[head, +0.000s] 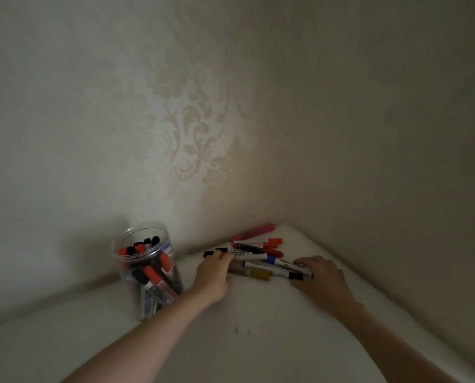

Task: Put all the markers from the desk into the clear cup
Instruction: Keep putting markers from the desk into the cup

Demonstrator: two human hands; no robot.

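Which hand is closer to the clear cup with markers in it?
Left. The left hand rests on the marker pile just right of the clear cup; the right hand is on the pile's far side.

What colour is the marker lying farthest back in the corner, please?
Pink marker, seen best in the head view.

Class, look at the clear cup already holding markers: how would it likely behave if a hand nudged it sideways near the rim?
The clear cup looks tall for its base, so a high push would probably tip it. The markers inside lean unevenly, which may shift its weight. Its smooth wall on the pale desk suggests a low push might slide it.
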